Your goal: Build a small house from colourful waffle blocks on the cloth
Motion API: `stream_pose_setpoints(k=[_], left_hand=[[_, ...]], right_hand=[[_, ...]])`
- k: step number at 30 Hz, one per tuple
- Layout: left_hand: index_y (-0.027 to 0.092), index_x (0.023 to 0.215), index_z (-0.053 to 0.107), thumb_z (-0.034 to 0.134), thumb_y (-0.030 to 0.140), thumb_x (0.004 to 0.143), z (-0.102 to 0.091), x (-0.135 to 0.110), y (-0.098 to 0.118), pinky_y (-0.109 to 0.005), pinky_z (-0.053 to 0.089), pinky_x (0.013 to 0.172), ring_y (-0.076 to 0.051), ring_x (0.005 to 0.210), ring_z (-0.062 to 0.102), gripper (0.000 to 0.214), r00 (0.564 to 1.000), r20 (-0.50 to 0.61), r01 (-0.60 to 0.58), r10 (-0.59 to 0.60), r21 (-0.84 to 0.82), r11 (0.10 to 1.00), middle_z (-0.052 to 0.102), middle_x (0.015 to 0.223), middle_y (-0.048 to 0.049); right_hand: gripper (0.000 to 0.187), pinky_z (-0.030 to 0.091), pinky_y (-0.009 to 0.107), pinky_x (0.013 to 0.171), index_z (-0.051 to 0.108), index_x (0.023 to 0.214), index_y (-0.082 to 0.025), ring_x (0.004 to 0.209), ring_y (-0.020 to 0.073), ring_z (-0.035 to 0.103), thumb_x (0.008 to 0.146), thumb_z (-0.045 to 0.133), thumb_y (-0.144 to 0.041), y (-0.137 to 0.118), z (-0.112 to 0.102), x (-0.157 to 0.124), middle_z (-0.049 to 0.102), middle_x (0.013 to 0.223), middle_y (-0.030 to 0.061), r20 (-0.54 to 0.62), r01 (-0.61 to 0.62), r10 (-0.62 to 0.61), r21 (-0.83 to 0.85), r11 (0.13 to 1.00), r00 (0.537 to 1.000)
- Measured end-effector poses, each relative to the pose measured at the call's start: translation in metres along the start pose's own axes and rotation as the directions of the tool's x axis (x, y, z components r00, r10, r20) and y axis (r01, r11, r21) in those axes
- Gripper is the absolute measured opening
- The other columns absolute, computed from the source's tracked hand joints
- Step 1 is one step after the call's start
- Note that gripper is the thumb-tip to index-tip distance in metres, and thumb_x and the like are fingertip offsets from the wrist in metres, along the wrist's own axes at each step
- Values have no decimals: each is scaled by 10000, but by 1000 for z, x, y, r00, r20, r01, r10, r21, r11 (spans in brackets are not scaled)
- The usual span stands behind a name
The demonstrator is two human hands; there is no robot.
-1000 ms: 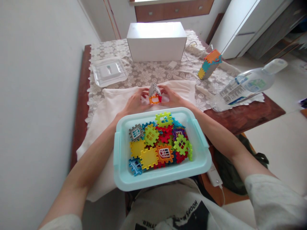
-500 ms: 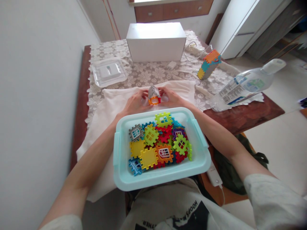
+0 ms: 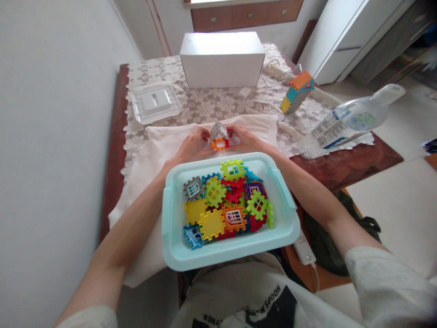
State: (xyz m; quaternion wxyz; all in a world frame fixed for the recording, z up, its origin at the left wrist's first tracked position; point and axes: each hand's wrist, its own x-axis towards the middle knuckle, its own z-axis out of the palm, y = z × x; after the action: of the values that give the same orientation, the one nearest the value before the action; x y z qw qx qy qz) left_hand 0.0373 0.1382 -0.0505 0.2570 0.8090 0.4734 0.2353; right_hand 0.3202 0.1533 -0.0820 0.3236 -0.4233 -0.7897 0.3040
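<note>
A small toy house of interlocking plastic panels (image 3: pixel 220 133), grey on its sloping top and orange and red below, is on the white cloth (image 3: pixel 159 146) beyond the bin. My left hand (image 3: pixel 197 145) grips its left side with curled fingers. From the other side my right hand (image 3: pixel 241 139) holds it, fingertips at the grey and red panels. Nearer me, a pale turquoise bin (image 3: pixel 230 255) holds loose interlocking panels in yellow, green, red, orange, blue and grey, some with window frames, such as a yellow panel (image 3: pixel 212 225).
A white box (image 3: pixel 221 70) stands at the back of the lace-covered table. To the left lies a clear plastic lid (image 3: pixel 156 104). On the right are another built panel block (image 3: pixel 297 92) and a tilted clear bottle (image 3: pixel 351 120). A white power strip (image 3: pixel 305 249) lies below right.
Almost nothing differs. Both hands stay at the small panel house, with only a slight shift of the fingers.
</note>
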Motion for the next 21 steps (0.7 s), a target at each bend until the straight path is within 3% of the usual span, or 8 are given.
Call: stream_pose_setpoints(k=[9, 15, 21], left_hand=[[238, 1214, 622, 966, 371, 826, 0, 0, -1, -493, 609, 1028, -276, 1048, 728, 535, 1000, 8, 2, -3, 17, 1000, 799, 1216, -89], [236, 1150, 608, 936, 318, 837, -2, -1, 1, -466, 598, 980, -259, 1008, 718, 461, 1000, 3, -21, 21, -14, 1000, 787, 1172, -72], [239, 1179, 605, 910, 384, 839, 2, 1, -7, -470, 573, 1017, -268, 1067, 728, 480, 999, -3, -39, 39, -36, 999, 784, 1221, -87]], right_hand=[[586, 649, 567, 1100, 760, 1280, -286, 1146, 362, 784, 743, 937, -438, 3, 0, 1, 837, 1242, 79, 17, 37, -37, -16, 999, 999], [542, 657, 567, 1063, 773, 1239, -302, 1117, 364, 771, 749, 971, -422, 6, -2, 1, 844, 1222, 84, 20, -1, 2, -71, 998, 1000], [690, 664, 546, 1091, 708, 1411, -291, 1160, 341, 786, 808, 935, -537, 11, 0, 0, 837, 1275, 75, 5, 35, -34, -52, 998, 999]])
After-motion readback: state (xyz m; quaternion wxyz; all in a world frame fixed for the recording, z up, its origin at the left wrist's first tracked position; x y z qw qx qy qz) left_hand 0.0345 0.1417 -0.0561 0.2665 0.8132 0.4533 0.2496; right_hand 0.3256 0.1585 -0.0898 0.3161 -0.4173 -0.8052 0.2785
